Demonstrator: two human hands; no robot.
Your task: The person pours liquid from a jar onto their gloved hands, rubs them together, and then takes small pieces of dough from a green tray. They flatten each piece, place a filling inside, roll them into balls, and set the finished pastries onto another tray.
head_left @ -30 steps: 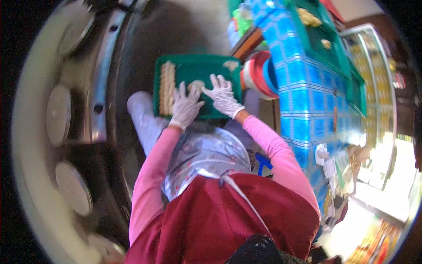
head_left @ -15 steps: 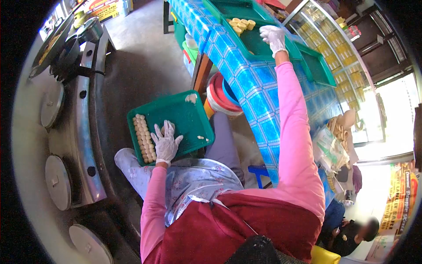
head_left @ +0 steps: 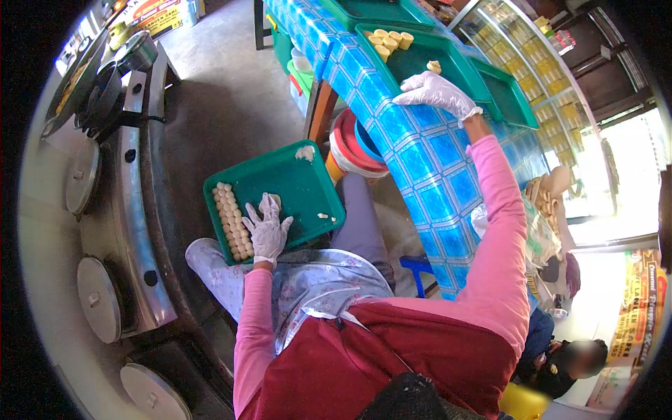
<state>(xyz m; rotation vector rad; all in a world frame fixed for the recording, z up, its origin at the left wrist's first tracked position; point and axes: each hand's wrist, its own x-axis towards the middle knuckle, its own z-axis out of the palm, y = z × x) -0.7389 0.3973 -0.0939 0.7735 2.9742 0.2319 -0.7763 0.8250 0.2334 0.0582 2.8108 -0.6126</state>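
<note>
My left hand (head_left: 267, 236), in a clear glove, has its fingers spread over the green tray (head_left: 301, 227) on my lap. A pale flattened piece of dough (head_left: 274, 201) is at its fingertips, partly hidden by them. Rows of small dough balls (head_left: 232, 222) line the tray's left side. My gloved right hand (head_left: 439, 94) is at the near edge of another green tray (head_left: 455, 63) on the table, fingers stretched out to the left, holding nothing I can see. Just beyond it lies a small yellowish lump (head_left: 434, 66). Several yellow cylindrical pieces (head_left: 387, 43) stand at that tray's far-left corner.
A blue checked cloth covers the table (head_left: 427, 164) on my right. More green trays (head_left: 507, 94) sit on it. Beneath stands a red-rimmed bucket (head_left: 344, 143). Lidded stove pots (head_left: 98, 297) line my left. A person (head_left: 560, 367) is behind me at right.
My right hand has drawn back from the tray's middle to its near edge, and its fingers have opened out. The yellowish lump now shows in that tray. My left hand stays over the dough.
</note>
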